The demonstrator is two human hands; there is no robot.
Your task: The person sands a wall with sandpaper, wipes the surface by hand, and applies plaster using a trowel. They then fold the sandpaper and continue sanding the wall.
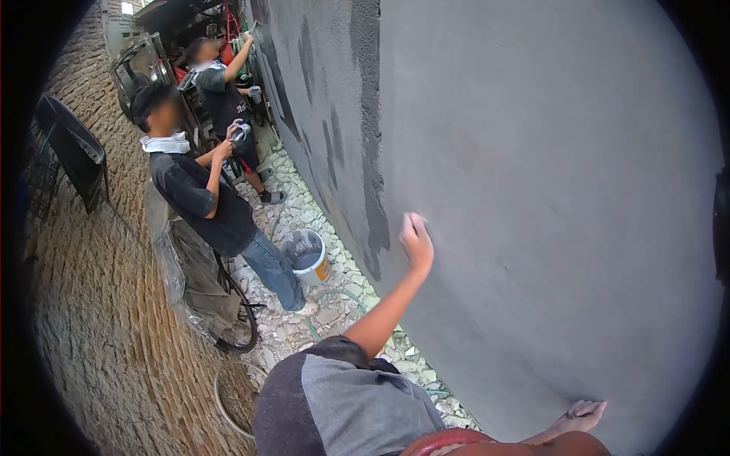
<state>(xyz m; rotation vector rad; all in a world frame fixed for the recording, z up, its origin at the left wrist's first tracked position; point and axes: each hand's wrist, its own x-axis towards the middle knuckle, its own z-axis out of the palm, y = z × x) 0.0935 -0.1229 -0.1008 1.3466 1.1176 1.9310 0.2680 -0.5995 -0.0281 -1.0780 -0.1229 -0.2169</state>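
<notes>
My left hand point(417, 245) is raised beside the grey plastered wall point(547, 167), its fingers curled closed. Whatever it may hold is hidden or too small to name. Low at the right, my right hand point(582, 418) rests against the same wall, fingers bent and pressed together. Anything under those fingers is out of sight. Darker, rougher patches point(372, 152) run down the wall left of my left hand.
One person point(201, 186) at the left holds a small container point(240, 134). Behind, another person point(220, 99) reaches to the wall, with a cup point(255, 94). A bucket point(324, 267), hose and bicycle wheel point(247, 334) stand on broken stones, beside a brick wall point(122, 304).
</notes>
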